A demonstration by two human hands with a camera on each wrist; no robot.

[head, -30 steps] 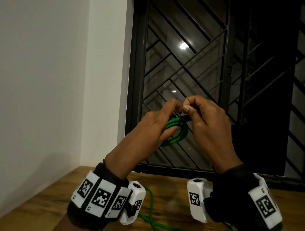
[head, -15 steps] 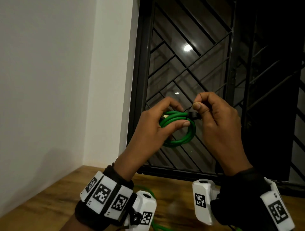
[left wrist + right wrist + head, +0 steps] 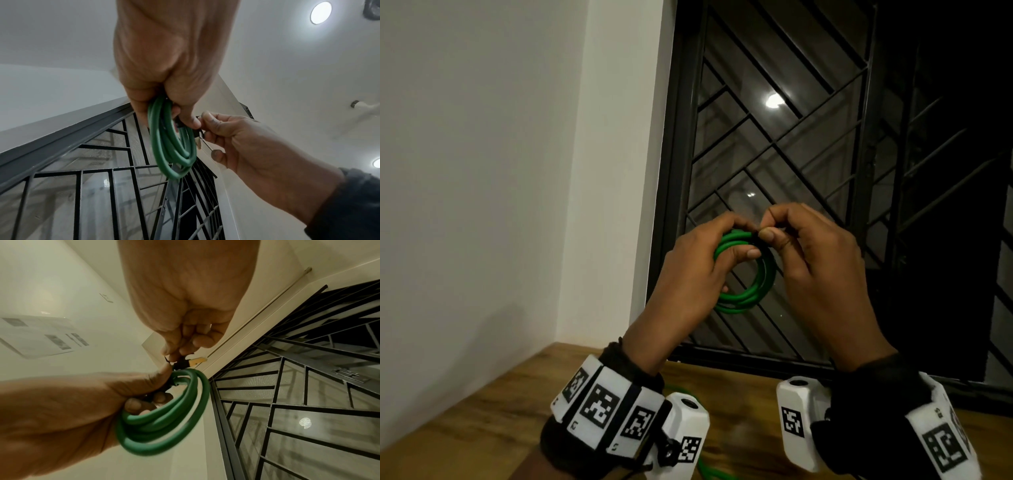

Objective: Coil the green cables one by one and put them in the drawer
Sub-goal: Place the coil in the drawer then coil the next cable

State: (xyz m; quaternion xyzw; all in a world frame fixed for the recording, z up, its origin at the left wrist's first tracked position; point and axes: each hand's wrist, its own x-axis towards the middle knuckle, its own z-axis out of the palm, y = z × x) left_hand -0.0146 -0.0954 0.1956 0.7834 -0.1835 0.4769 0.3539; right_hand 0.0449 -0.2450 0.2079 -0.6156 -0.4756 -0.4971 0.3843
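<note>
A green cable (image 3: 755, 291), wound into a small coil of several loops, hangs in the air in front of the window grille. My left hand (image 3: 709, 253) grips the top of the coil, thumb across the loops; the coil (image 3: 170, 149) dangles below those fingers. My right hand (image 3: 791, 236) pinches the cable's black plug end (image 3: 180, 364) right at the coil's top, touching the left thumb. A yellowish connector tip (image 3: 197, 361) sticks out beyond the pinch. The coil (image 3: 162, 430) shows again in the right wrist view. No drawer is in view.
A wooden table (image 3: 493, 411) lies below my wrists, with another loose green cable (image 3: 703, 469) on it between them. A white wall (image 3: 482, 171) stands on the left, and a dark window with a metal grille (image 3: 808, 154) is straight ahead.
The right hand's pinch has closed in on the left thumb at the coil's top. The coil stays in the left hand, its loops hanging a little lower and rounder.
</note>
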